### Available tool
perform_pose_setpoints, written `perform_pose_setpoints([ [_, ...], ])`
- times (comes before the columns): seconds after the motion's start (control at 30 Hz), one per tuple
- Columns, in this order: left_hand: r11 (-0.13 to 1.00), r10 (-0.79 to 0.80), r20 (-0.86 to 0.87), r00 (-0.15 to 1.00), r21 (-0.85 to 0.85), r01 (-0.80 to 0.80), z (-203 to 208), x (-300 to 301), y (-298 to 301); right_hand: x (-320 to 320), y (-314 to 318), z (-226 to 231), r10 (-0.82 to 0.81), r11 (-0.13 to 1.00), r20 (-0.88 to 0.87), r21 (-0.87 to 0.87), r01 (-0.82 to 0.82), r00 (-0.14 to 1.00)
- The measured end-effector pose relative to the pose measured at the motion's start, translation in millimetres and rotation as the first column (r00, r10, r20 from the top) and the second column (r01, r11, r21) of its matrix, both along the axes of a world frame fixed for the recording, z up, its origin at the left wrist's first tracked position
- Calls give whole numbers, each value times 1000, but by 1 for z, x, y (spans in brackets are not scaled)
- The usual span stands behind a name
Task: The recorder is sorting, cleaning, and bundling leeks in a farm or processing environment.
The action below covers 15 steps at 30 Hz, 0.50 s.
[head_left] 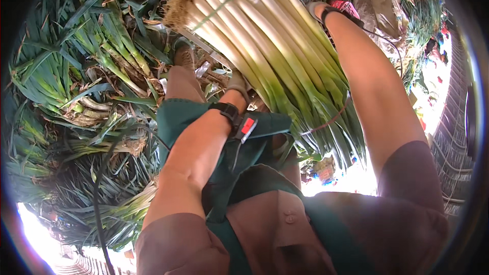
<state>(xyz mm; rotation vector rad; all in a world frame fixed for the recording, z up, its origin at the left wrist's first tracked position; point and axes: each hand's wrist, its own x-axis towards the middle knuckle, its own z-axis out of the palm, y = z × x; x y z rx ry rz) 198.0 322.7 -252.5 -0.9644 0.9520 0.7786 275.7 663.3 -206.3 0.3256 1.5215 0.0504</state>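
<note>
A big bundle of leeks [270, 46] slants across the upper middle, its roots to the upper left and its green leaves toward me. A pale green tie crosses the white stems, and a thin reddish tie circles the leaves. My left hand [238, 85], in a greyish glove, grips the bundle's left side from below. On the far right side, my right hand [318, 11] holds the bundle's edge near the white stems. The fingers of both hands are largely hidden by the leeks.
Heaps of loose leeks [76, 56] cover the ground on my left. At the upper right lie a brownish sack [379, 10] and a pink item [344, 7]. More leeks [420, 0] are piled beyond. A dark cable [96, 188] hangs at my left; my shoe [184, 53] stands beside the bundle.
</note>
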Motion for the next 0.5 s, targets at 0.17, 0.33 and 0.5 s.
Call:
perform_pose_setpoints([
  [0.17,976,-211,-13,977,-49,211,21,-64,23,-44,17,1,36,999,-108,17,-34,994],
  [0.33,998,37,-121,992,-48,-43,14,-94,18,-55,32,-5,57,998,-266,21,-53,962],
  [0.5,932,313,57,948,172,-318,10,-96,2,-13,50,1,44,997,-503,73,-8,863],
])
